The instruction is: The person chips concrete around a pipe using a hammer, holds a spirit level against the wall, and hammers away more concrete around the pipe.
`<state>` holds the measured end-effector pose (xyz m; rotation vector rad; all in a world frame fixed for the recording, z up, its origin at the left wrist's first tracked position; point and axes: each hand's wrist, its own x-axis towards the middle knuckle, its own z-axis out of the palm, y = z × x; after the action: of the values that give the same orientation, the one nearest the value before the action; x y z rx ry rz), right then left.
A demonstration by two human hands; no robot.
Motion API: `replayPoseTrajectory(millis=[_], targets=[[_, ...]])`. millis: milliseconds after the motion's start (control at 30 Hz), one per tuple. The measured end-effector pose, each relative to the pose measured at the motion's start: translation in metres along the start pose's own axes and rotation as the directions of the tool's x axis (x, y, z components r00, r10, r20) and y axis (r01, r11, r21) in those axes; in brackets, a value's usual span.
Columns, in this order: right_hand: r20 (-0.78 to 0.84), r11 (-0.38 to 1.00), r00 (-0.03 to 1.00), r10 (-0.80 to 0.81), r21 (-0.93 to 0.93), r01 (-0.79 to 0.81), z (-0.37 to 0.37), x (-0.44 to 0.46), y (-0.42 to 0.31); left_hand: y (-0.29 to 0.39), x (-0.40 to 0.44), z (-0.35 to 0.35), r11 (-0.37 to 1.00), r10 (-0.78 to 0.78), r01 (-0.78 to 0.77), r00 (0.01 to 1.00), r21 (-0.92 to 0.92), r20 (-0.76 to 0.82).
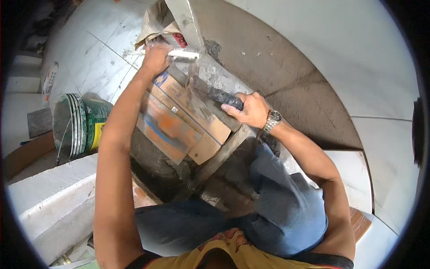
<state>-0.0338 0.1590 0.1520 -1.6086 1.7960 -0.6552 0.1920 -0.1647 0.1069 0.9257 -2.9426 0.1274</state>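
My left hand (157,57) is closed around one end of a narrow white strip (184,54), which looks like a cut piece of tile. The strip points right, its far end close to the corner of an upright pale slab (186,22). My right hand (251,110) grips the black handle of a hammer (224,97). Motion smears the hammer's head, which is just below the strip; whether they touch I cannot tell. Beneath both hands lies a flat cardboard box (208,139) with blue and orange print. An open paper sack (154,22) stands behind my left hand.
A green bucket (92,123) with a wire handle stands at left, near a small grey block (40,122). White ledges (53,197) run along the lower left. A curved brown mortar surface (291,76) spreads at right beside pale tiles (380,80).
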Motion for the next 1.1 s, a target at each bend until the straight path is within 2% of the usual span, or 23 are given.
replayPoseTrajectory(millis=[33, 133, 167, 267, 300, 400, 500, 600, 833, 1000, 1067, 1100], targets=[[0.027, 0.996, 0.997, 0.068, -0.067, -0.066, 0.004, 0.005, 0.007, 0.002, 0.009, 0.004, 0.999, -0.037, 0.034, 0.991, 0.024, 0.131], [0.003, 0.992, 0.995, 0.097, -0.078, -0.097, 0.011, 0.009, 0.019, 0.008, 0.015, 0.028, 0.992, -0.094, 0.098, 0.994, -0.084, 0.052], [0.013, 0.993, 0.995, 0.096, -0.063, -0.095, 0.01, 0.011, 0.022, 0.006, 0.016, 0.034, 0.994, -0.073, 0.074, 0.997, -0.081, 0.019], [-0.009, 0.992, 0.997, 0.081, -0.097, -0.082, 0.016, 0.027, 0.033, 0.008, 0.022, 0.028, 0.998, -0.047, 0.049, 0.997, -0.03, 0.066], [-0.029, 0.993, 0.997, 0.075, -0.087, -0.077, 0.017, 0.031, 0.032, 0.012, 0.021, 0.028, 0.999, -0.011, 0.011, 1.0, 0.051, 0.008], [0.002, 0.991, 0.992, 0.123, -0.057, -0.122, 0.021, 0.042, 0.031, 0.022, 0.022, 0.026, 0.991, -0.03, 0.026, 0.999, 0.13, 0.024], [-0.05, 0.996, 0.996, 0.077, -0.04, -0.079, 0.033, 0.048, 0.043, 0.028, 0.021, 0.022, 0.984, -0.056, 0.043, 0.996, 0.174, 0.066], [-0.017, 0.986, 0.992, 0.125, -0.107, -0.126, 0.039, 0.048, 0.048, 0.03, 0.014, 0.019, 0.987, -0.01, 0.018, 0.999, 0.161, -0.052], [-0.081, 0.963, 0.974, 0.212, 0.185, -0.194, 0.03, 0.039, 0.043, 0.042, 0.008, 0.005, 0.975, -0.114, 0.106, 0.993, 0.194, 0.031], [-0.15, 0.967, 0.969, 0.194, 0.194, -0.164, 0.036, 0.047, 0.053, 0.045, 0.013, -0.003, 0.965, -0.154, 0.116, 0.976, 0.234, 0.154], [-0.187, 0.98, 0.966, 0.176, 0.13, -0.154, 0.042, 0.062, 0.063, 0.047, 0.014, -0.004, 0.966, -0.134, 0.096, 0.981, 0.241, 0.143], [-0.172, 0.969, 0.956, 0.237, 0.113, -0.22, 0.045, 0.072, 0.066, 0.047, 0.016, -0.005, 0.969, -0.121, 0.09, 0.985, 0.232, 0.122]])
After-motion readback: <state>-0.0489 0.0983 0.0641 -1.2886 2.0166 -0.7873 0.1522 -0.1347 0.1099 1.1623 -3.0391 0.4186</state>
